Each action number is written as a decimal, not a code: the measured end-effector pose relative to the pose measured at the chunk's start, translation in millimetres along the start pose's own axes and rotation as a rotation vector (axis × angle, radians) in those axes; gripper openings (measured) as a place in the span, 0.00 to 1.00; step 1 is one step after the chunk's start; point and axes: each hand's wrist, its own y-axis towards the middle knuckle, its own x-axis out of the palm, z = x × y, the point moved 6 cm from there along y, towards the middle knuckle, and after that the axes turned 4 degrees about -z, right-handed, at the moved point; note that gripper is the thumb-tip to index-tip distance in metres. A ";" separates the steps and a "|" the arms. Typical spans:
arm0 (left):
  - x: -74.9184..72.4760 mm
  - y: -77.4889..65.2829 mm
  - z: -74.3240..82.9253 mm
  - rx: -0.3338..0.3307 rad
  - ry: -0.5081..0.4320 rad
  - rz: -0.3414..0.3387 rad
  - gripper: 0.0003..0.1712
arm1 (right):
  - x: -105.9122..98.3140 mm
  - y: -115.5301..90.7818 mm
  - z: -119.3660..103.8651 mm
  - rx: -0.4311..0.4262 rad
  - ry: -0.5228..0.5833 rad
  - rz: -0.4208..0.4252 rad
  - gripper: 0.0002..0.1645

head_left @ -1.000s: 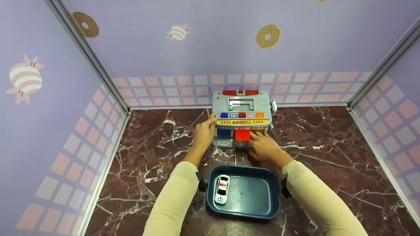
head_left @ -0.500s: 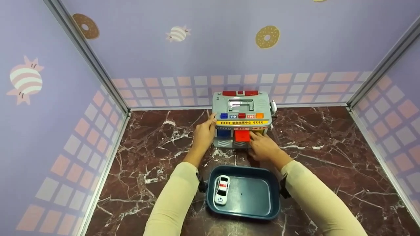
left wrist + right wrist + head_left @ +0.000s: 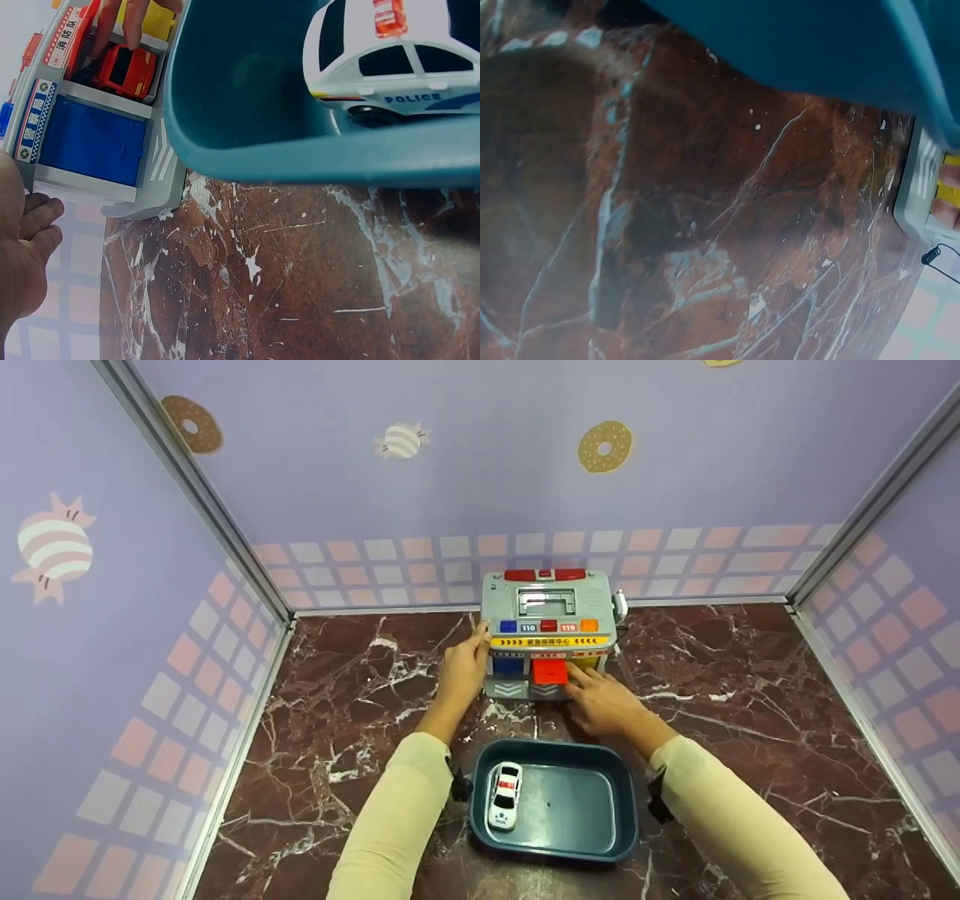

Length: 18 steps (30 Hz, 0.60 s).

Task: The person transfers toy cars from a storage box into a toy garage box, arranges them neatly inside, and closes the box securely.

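A grey toy rescue station (image 3: pixel 600 604) stands by the back wall. Its middle red door (image 3: pixel 550 671) is swung up and outward; the blue door (image 3: pixel 94 141) is down. In the left wrist view, a red toy car (image 3: pixel 135 73) sits in the middle bay. My left hand (image 3: pixel 463 667) rests along the station's left side. My right hand (image 3: pixel 606 701) is at the station's front right, fingers reaching into the middle bay beside the red car, under the raised door. Whether those fingers touch the car is unclear. Only its fingertips (image 3: pixel 946 212) show in the right wrist view.
A dark teal tray (image 3: pixel 555 851) lies in front of the station, between my forearms. Inside, at its left, is a white toy police car (image 3: pixel 505 796). The marbled table (image 3: pixel 360 682) meets patterned walls at the back and sides.
The head view shifts slightly. Both hands keep nearly the same places at the station, and the red door stays raised.
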 end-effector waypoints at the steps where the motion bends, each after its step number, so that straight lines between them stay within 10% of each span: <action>1: 0.1 0.2 -0.2 -0.003 0.000 -0.002 0.24 | -0.5 -1.9 0.3 -0.002 0.007 0.005 0.34; 18: 1.4 0.8 -0.5 0.007 0.008 0.017 0.24 | -35.1 -18.2 1.1 -0.168 -0.070 0.238 0.34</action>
